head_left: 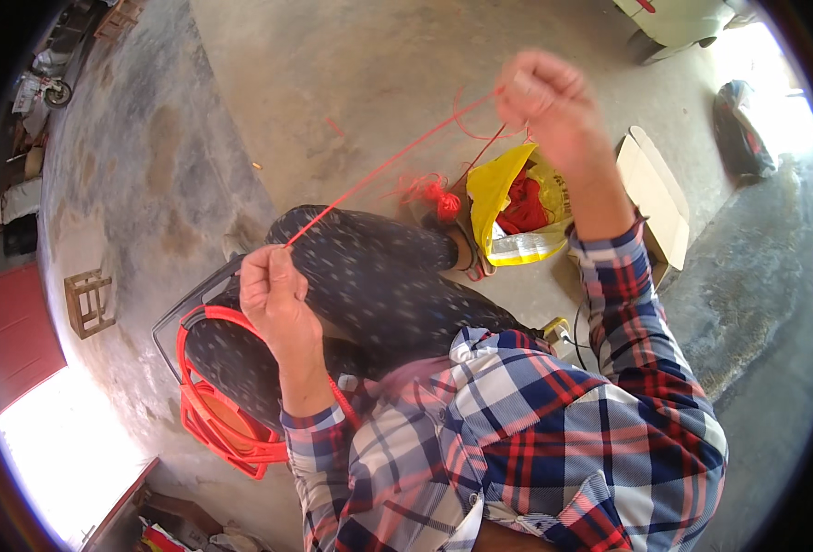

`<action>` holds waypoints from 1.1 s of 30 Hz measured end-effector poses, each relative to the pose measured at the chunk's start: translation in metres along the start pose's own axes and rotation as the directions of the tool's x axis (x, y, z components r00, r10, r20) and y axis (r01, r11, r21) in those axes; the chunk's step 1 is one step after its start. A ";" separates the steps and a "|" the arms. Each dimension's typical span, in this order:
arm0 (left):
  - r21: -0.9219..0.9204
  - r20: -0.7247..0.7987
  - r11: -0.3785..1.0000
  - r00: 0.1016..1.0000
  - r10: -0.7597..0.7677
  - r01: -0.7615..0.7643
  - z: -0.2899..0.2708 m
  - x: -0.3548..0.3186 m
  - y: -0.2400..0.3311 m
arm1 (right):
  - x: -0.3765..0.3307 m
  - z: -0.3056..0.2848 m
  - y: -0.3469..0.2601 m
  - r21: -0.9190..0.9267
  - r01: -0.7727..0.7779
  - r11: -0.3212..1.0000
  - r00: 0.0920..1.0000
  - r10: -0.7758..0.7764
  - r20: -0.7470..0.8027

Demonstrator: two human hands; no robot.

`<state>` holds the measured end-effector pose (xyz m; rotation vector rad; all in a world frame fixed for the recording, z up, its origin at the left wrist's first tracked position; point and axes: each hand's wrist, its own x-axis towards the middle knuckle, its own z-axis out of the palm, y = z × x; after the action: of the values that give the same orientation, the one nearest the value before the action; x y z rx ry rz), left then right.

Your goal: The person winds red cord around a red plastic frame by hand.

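Observation:
A thin red cord (pixel 392 161) runs taut between my two hands, slanting up to the right. My left hand (pixel 276 287) pinches its lower end above my left knee. My right hand (pixel 542 92), raised and blurred by motion, is closed on the upper end. From the right hand, more cord loops and hangs down toward a yellow bag (pixel 491 189). Inside the open bag lies a heap of red material (pixel 524 204). Just left of the bag is a frayed red bundle of strands (pixel 441 197) near my foot.
A red plastic frame (pixel 231 432) sits by my left leg. An open cardboard box (pixel 655 189) stands right of the bag, with a power strip (pixel 558 331) nearer me. Farther off are a small wooden stool (pixel 89 304), a dark filled bag (pixel 743 129) and a wheeled vehicle (pixel 678 23).

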<state>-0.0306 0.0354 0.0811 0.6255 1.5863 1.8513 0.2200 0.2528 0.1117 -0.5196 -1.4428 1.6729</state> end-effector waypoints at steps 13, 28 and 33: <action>-0.214 0.028 0.976 0.999 -0.044 0.049 -0.029 0.017 -0.001 | 0.016 0.000 -0.015 0.160 0.053 0.986 0.998 -0.046 -0.045; 0.163 0.778 0.837 0.453 -0.435 0.523 0.019 -0.022 0.006 | -0.027 0.080 0.062 -0.373 -0.293 0.880 0.867 0.409 0.284; -0.326 0.504 0.918 0.863 -0.033 0.226 0.027 -0.016 -0.009 | -0.052 0.088 0.062 -0.493 -0.227 0.840 0.721 0.485 0.495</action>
<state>0.0004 0.0439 0.0778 0.7170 0.8873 1.6575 0.1612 0.1598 0.0643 -0.5405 -2.3200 1.9675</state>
